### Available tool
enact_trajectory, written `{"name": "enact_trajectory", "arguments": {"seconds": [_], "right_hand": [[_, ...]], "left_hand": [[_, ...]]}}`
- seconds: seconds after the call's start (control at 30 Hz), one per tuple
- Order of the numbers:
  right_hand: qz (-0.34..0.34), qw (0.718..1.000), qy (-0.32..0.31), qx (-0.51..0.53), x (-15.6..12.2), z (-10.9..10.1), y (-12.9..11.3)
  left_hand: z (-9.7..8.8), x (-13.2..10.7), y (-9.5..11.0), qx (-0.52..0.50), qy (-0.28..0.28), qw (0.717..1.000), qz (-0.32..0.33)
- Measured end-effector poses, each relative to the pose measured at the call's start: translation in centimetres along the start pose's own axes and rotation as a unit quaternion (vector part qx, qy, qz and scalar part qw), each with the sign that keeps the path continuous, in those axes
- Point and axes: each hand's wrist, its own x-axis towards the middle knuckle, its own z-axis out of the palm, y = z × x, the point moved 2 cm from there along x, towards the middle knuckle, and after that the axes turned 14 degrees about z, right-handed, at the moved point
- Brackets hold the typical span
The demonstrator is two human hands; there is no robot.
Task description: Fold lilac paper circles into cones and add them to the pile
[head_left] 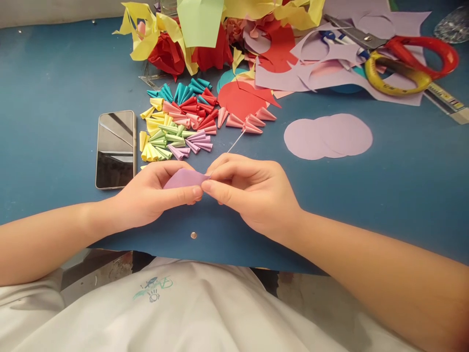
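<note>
Blue table (403,195) bears phone (116,146), cones (178,118) and scissors (368,39) beyond hands (141,198) (258,190) pinching purple paper (184,179).

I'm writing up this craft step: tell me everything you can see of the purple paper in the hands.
The purple paper is a thin, smooth-looking piece with a curved upper edge, narrowing to its right end. Over the blue table, the left hand holds its wide part, thumb across the front; the right hand pinches the narrow end, beside a thin pale stick. Fingers hide its full outline.
</note>
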Motion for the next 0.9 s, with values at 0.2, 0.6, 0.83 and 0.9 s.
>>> {"name": "enact_trajectory", "arguments": {"seconds": [0.2,0.6,0.83,0.9], "right_hand": [[-0.006,1.0,0.011,-0.012,0.0,-0.1,0.2],[0.003,1.0,-0.001,0.021,0.2,-0.2,0.4],[-0.044,0.999,0.017,-0.021,0.0,-0.1,0.3],[-0.062,0.997,0.022,-0.041,-0.1,0.0,0.3]], "left_hand": [[0.0,0.0,0.2,0.025,0.0,0.999,0.039],[0.3,-0.1,1.1,0.11,0.01,0.987,0.12],[0.0,-0.1,1.1,0.112,-0.017,0.987,0.118],[0.0,-0.1,1.1,0.134,-0.015,0.983,0.128]]}}
